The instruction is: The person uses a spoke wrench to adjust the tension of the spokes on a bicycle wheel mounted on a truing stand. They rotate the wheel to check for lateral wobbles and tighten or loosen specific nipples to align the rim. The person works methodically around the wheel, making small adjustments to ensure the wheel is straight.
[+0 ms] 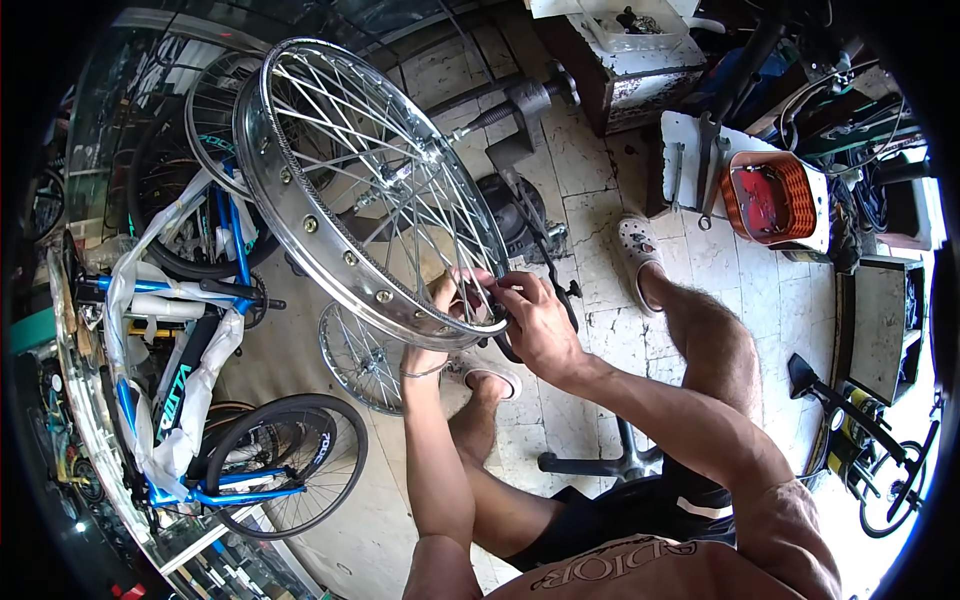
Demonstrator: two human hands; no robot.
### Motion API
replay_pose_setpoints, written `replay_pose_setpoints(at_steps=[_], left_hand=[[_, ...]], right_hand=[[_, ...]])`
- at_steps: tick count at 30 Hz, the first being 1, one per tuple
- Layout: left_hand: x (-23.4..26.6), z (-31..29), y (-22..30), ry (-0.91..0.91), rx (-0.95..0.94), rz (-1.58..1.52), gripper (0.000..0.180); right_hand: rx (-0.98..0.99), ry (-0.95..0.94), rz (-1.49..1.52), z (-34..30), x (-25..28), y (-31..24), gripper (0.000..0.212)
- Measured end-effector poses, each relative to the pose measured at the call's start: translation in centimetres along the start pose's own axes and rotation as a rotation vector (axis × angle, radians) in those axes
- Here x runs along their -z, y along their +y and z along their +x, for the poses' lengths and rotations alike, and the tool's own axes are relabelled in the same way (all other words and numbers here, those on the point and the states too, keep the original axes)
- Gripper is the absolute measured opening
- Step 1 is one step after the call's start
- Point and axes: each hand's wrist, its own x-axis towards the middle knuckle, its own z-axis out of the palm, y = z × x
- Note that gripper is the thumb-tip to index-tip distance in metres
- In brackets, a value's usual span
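In front of me a shiny metal bicycle wheel rim (330, 265) stands tilted, laced with many spokes around a hub (396, 180). No tyre is on it. My left hand (443, 292) reaches under the near lower part of the rim, and its fingers curl up among the spokes there, partly hidden. Across from it, my right hand (543, 322) has its thumb and fingertips pinched together at the rim's right edge. Whatever small part lies in that pinch is too covered to make out.
Beyond the wheel is a metal clamp with a threaded screw (527, 100). A blue bicycle frame (236, 240), partly wrapped, and a tyred wheel (352, 480) lie left. Another spoked wheel (345, 365) sits below. At right are an orange basket (738, 205) and a wrench (708, 170).
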Motion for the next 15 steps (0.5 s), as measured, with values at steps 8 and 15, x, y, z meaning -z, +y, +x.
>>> replay_pose_setpoints(at_steps=[8,15], left_hand=[[1.3,-0.3,-1.0,-0.004,-0.169,0.214,0.023],[-0.7,1.1,-0.9,-0.045,0.02,-0.043,0.034]], right_hand=[[-0.1,-0.028,0.043,0.1,0.1,-0.6,0.05],[0.004,0.013,0.034,-0.1,0.3,-0.1,0.034]])
